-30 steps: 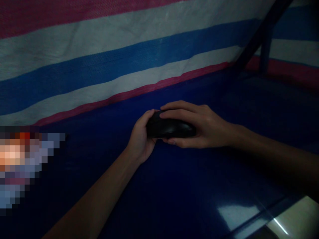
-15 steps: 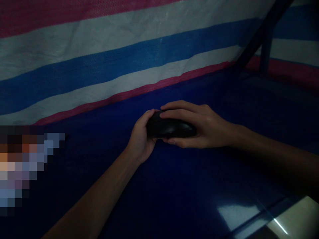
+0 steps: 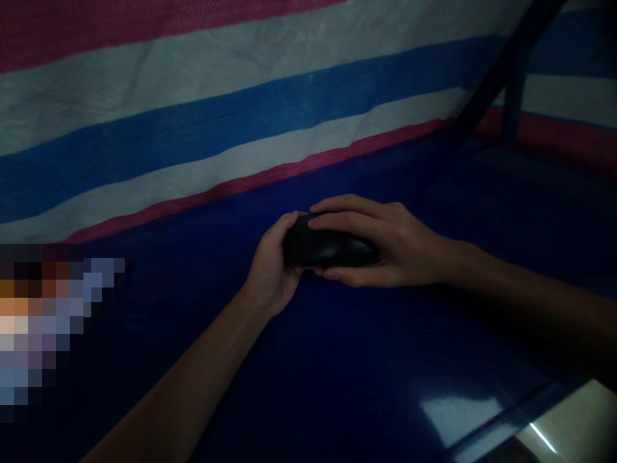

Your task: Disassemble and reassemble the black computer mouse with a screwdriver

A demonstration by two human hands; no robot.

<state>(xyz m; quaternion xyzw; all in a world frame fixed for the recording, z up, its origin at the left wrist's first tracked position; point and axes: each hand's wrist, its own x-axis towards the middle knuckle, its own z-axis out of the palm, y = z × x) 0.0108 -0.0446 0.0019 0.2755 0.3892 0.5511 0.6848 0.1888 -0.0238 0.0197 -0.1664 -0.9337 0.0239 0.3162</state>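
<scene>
A black computer mouse [image 3: 332, 249] with a glossy side is held between both hands over a dark blue surface [image 3: 308, 360]. My left hand [image 3: 274, 267] grips its left end, the thumb along the top edge and the other fingers mostly hidden behind and beneath it. From the right, my right hand [image 3: 380, 241] wraps round the mouse, two fingers stretched over its top and the thumb along its near lower side. The underside of the mouse is out of sight.
A striped red, white and blue woven sheet [image 3: 270, 103] hangs behind the surface. Dark bars [image 3: 506, 71] stand at the back right. A pixelated patch [image 3: 43, 315] covers something at the left. A bright floor area [image 3: 569, 424] shows beyond the near right edge.
</scene>
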